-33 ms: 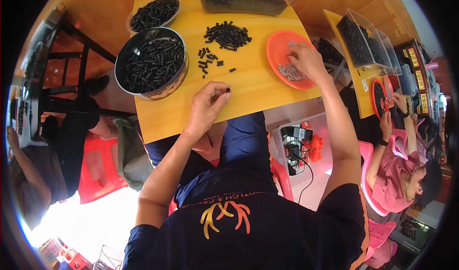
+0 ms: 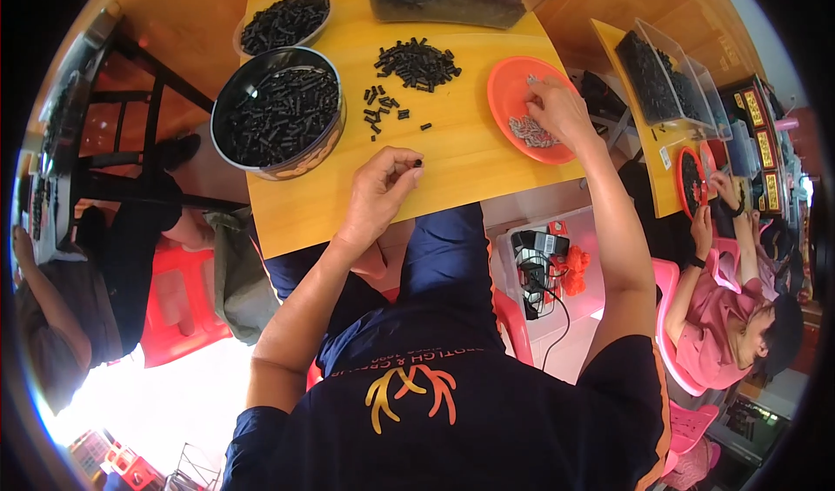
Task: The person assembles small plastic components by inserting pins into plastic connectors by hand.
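Note:
My left hand (image 2: 379, 188) is over the near edge of the yellow table (image 2: 461, 165), thumb and forefinger pinching a small black tube-like piece (image 2: 417, 163). My right hand (image 2: 561, 113) reaches into an orange plate (image 2: 504, 78) on the right side of the table, its fingers bent together. What those fingertips hold, if anything, is too small to make out. Small grey metal-looking parts (image 2: 532, 132) are heaped in the plate. Beyond my left hand, loose black pieces (image 2: 380, 106) lie scattered beside a larger pile of black pieces (image 2: 419, 63).
Black pieces fill a large round tin (image 2: 216, 143) at the left and a bowl (image 2: 327, 26) behind it. A clear bin (image 2: 452, 8) stands at the far edge. Below the table is a plastic box (image 2: 557, 308) with cables. A person (image 2: 718, 317) works at the right-hand table.

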Demonstrator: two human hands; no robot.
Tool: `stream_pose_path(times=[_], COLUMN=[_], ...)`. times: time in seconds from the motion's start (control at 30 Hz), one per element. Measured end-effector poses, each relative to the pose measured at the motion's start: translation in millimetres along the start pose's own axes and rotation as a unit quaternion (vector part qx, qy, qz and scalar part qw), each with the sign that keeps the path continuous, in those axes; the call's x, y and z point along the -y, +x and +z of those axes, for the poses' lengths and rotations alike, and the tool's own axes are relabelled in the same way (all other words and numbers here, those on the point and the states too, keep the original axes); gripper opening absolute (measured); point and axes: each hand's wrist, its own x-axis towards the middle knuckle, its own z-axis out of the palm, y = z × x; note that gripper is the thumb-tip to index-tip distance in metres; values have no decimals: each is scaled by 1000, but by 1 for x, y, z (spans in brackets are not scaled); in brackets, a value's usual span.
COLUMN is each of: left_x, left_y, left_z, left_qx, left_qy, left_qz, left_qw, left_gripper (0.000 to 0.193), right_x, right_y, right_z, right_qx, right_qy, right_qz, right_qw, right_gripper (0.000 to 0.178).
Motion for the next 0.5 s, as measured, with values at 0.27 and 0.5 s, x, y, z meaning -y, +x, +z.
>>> stream_pose_path(times=[0.27,0.5], left_x=[0,-20], left_y=[3,-2], left_z=[1,8], left_qx=[-6,-1], left_qy=[-24,-106], left_qz=[23,2], left_qw=[999,994], left_gripper=[21,20], right_x=[31,141], right_y=[-3,-48], right_z=[-9,6], right_qx=[-26,15], right_qy=[182,602], right_qz=[34,-21], right_qw=[982,798], right_gripper=[17,16])
